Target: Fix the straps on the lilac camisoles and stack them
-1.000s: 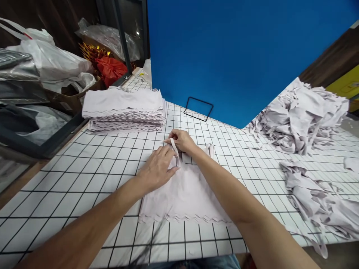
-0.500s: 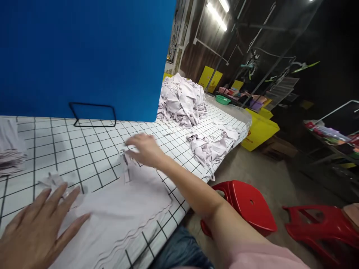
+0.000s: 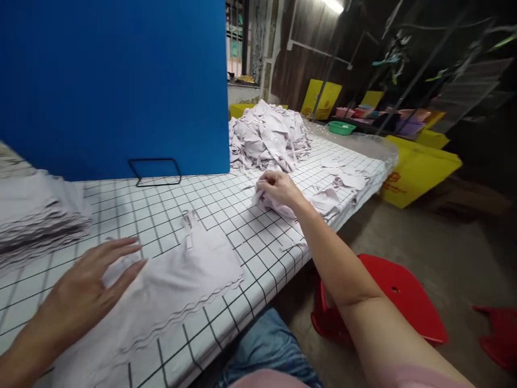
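Note:
A pale lilac-white camisole (image 3: 181, 275) with thin straps and a wavy hem lies spread on the grid-patterned table (image 3: 218, 323) in front of me. My left hand (image 3: 95, 272) is over its left strap end, fingers apart and thumb stretched out; whether it touches the cloth is unclear. Further right, my right hand (image 3: 278, 189) is closed on a crumpled camisole (image 3: 278, 209) of the same pale fabric. Loose pale garments (image 3: 326, 200) lie just beyond that hand, along the table's right side.
A large heap of pale garments (image 3: 270, 134) rises at the back, beside a blue panel (image 3: 117, 86) with a black wire stand (image 3: 155, 185). At the left sits a neat garment stack (image 3: 40, 218). A red stool (image 3: 398, 296) and yellow box (image 3: 420, 170) stand right of the table.
My right hand has moved from the spread camisole's straps to the loose garments at the right and closed on one. The left hand has lifted slightly. My view has turned left.

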A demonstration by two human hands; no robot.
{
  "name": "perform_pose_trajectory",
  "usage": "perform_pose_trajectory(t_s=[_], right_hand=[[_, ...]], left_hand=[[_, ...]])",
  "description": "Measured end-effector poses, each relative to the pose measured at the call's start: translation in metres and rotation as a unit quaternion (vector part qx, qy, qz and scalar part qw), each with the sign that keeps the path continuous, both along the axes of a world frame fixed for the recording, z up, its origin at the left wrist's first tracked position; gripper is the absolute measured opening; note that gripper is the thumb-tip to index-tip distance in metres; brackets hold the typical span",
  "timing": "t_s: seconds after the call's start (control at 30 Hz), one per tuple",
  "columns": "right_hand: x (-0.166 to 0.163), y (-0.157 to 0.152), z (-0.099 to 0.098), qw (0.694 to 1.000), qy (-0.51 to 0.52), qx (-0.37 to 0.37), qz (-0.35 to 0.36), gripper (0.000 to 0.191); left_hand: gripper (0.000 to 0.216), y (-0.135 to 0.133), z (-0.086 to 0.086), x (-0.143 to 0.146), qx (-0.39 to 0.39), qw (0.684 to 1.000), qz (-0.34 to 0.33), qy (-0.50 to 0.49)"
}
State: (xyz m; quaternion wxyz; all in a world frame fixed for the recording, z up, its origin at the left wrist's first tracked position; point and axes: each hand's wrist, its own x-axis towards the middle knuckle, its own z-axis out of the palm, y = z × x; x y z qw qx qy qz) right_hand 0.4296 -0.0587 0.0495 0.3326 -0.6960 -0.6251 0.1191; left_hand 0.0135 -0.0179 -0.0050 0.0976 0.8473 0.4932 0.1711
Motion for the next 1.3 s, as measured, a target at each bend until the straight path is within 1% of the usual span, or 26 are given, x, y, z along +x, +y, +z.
perform_pose_trajectory(t_s=[0.03, 0.07, 0.1, 0.17, 0.23, 0.27, 0.33, 0.4, 0.47, 0.5, 0.53, 0.57, 0.6, 0.67, 0.7, 0.73, 0.8, 0.83, 0.87, 0.9, 0.97, 1.03, 1.1, 1.17, 1.23, 1.3], right_hand=[[-0.016, 0.003, 0.011, 0.995, 0.069, 0.020, 0.074, 0.026], [-0.032, 0.006, 0.020, 0.982, 0.124, 0.033, 0.138, 0.030], [-0.048, 0.007, 0.029, 0.969, 0.156, 0.039, 0.186, 0.033], [-0.074, 0.007, 0.039, 0.956, 0.164, 0.039, 0.240, 0.037], [-0.088, 0.004, 0.036, 0.961, 0.122, 0.029, 0.247, 0.038], [-0.089, 0.000, 0.029, 0.967, 0.090, 0.021, 0.237, 0.039], [-0.082, -0.010, 0.002, 0.979, 0.012, -0.005, 0.204, 0.043], [-0.064, -0.023, -0.036, 0.980, -0.079, -0.045, 0.177, 0.049], [-0.037, -0.035, -0.074, 0.974, -0.158, -0.062, 0.151, 0.047], [-0.022, -0.039, -0.089, 0.972, -0.183, -0.060, 0.135, 0.044], [-0.008, -0.042, -0.100, 0.973, -0.199, -0.052, 0.104, 0.040], [0.006, -0.043, -0.107, 0.973, -0.215, -0.051, 0.065, 0.037], [0.016, -0.042, -0.109, 0.971, -0.231, -0.054, 0.014, 0.036], [0.024, -0.036, -0.100, 0.963, -0.253, -0.050, -0.075, 0.033], [0.019, -0.031, -0.092, 0.962, -0.252, -0.035, -0.100, 0.033], [0.009, -0.027, -0.082, 0.965, -0.240, -0.013, -0.103, 0.033], [-0.026, -0.017, -0.063, 0.981, -0.182, 0.038, -0.056, 0.037], [-0.049, -0.011, -0.056, 0.990, -0.137, 0.041, -0.009, 0.041], [-0.072, -0.005, -0.051, 0.993, -0.109, 0.027, 0.020, 0.046], [-0.094, 0.002, -0.048, 0.993, -0.110, 0.004, 0.037, 0.051], [-0.129, 0.016, -0.049, 0.981, -0.178, -0.057, 0.056, 0.054], [-0.148, 0.030, -0.053, 0.964, -0.238, -0.102, 0.062, 0.041], [-0.151, 0.039, -0.055, 0.957, -0.259, -0.120, 0.056, 0.025], [-0.142, 0.041, -0.049, 0.958, -0.259, -0.114, 0.037, 0.020], [-0.127, 0.036, -0.036, 0.966, -0.246, -0.071, 0.011, 0.019], [-0.111, 0.027, -0.018, 0.975, -0.223, 0.001, -0.021, 0.017]], left_hand=[[0.043, -0.010, 0.016, 0.013, -0.049, 0.999, 0.004, -0.015], [0.046, -0.017, 0.028, 0.026, -0.086, 0.996, 0.001, -0.036], [0.050, -0.022, 0.037, 0.038, -0.110, 0.992, 0.001, -0.058], [0.058, -0.025, 0.043, 0.055, -0.159, 0.981, -0.007, -0.112], [0.062, -0.022, 0.036, 0.061, -0.217, 0.964, 0.006, -0.155], [0.066, -0.020, 0.030, 0.060, -0.235, 0.957, 0.022, -0.167], [0.072, -0.019, 0.017, 0.054, -0.255, 0.949, 0.054, -0.178], [0.075, -0.022, 0.009, 0.048, -0.256, 0.949, 0.065, -0.172], [0.076, -0.028, 0.007, 0.045, -0.240, 0.958, 0.055, -0.148], [0.077, -0.032, 0.006, 0.044, -0.226, 0.965, 0.046, -0.129], [0.078, -0.035, 0.006, 0.044, -0.209, 0.971, 0.039, -0.109], [0.079, -0.037, 0.006, 0.044, -0.194, 0.976, 0.035, -0.090], [0.080, -0.038, 0.006, 0.043, -0.182, 0.980, 0.035, -0.076], [0.079, -0.039, 0.003, 0.041, -0.169, 0.982, 0.050, -0.066], [0.077, -0.038, 0.002, 0.040, -0.168, 0.981, 0.062, -0.069], [0.074, -0.037, 0.001, 0.039, -0.170, 0.980, 0.075, -0.076], [0.071, -0.034, 0.000, 0.038, -0.199, 0.969, 0.097, -0.106], [0.069, -0.033, 0.001, 0.039, -0.223, 0.960, 0.104, -0.131], [0.067, -0.033, 0.003, 0.040, -0.250, 0.949, 0.105, -0.161], [0.064, -0.033, 0.004, 0.042, -0.275, 0.936, 0.103, -0.194], [0.059, -0.034, 0.007, 0.045, -0.310, 0.913, 0.098, -0.248], [0.057, -0.037, 0.008, 0.048, -0.326, 0.902, 0.105, -0.263], [0.058, -0.041, 0.006, 0.048, -0.328, 0.905, 0.116, -0.245], [0.054, -0.042, 0.003, 0.045, -0.302, 0.922, 0.111, -0.215], [0.047, -0.041, 0.004, 0.039, -0.261, 0.944, 0.106, -0.173], [0.041, -0.036, 0.010, 0.030, -0.208, 0.963, 0.118, -0.125]])
